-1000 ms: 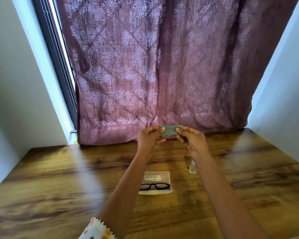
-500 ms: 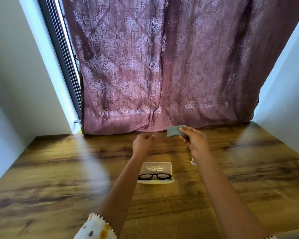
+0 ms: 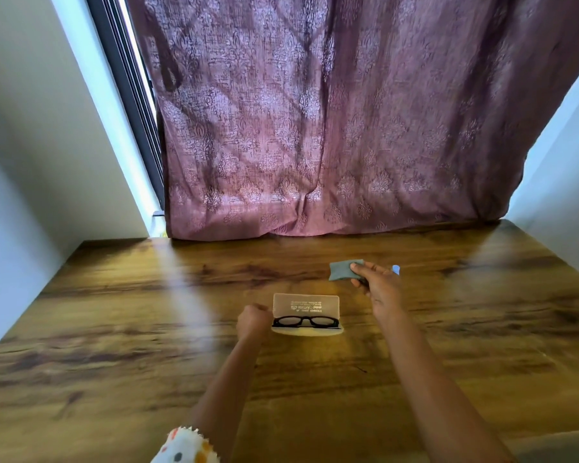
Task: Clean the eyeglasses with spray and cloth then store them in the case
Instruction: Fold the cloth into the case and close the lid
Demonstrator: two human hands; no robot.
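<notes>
The eyeglasses (image 3: pixel 304 321), black-framed, sit folded in the open case (image 3: pixel 306 309) near the middle of the wooden table (image 3: pixel 114 329). The lenses face the person, and the frame rests along the front edge of the case's shallow cream-coloured tray. The case lid stands up behind them, pale and translucent, with small printed lettering on it that is too fine to read from here.

The left hand (image 3: pixel 253 320) is just beside the left end of the case, at the corner of the frame. Its fingers are curled in towards the palm in a loose fist; I cannot tell whether the fingertips are touching the glasses or the case, as the back of the hand hides them. A patterned white sleeve (image 3: pixel 184 446) with orange and dark spots shows at the bottom of the view.

The right hand (image 3: pixel 380 289) is held beyond the case and to its right, above the table. Its thumb and fingers pinch one end of a folded grey-green cleaning cloth (image 3: pixel 343 269), which sticks out to the left of the fingertips.

Just past the right hand, a small pale blue cap (image 3: pixel 395 269) peeps out, most likely the top of the spray bottle; the hand covers the rest.

A mauve patterned curtain (image 3: pixel 331 128) hangs down to the far edge of the table, with a dark window frame (image 3: pixel 127 95) at its left side.
</notes>
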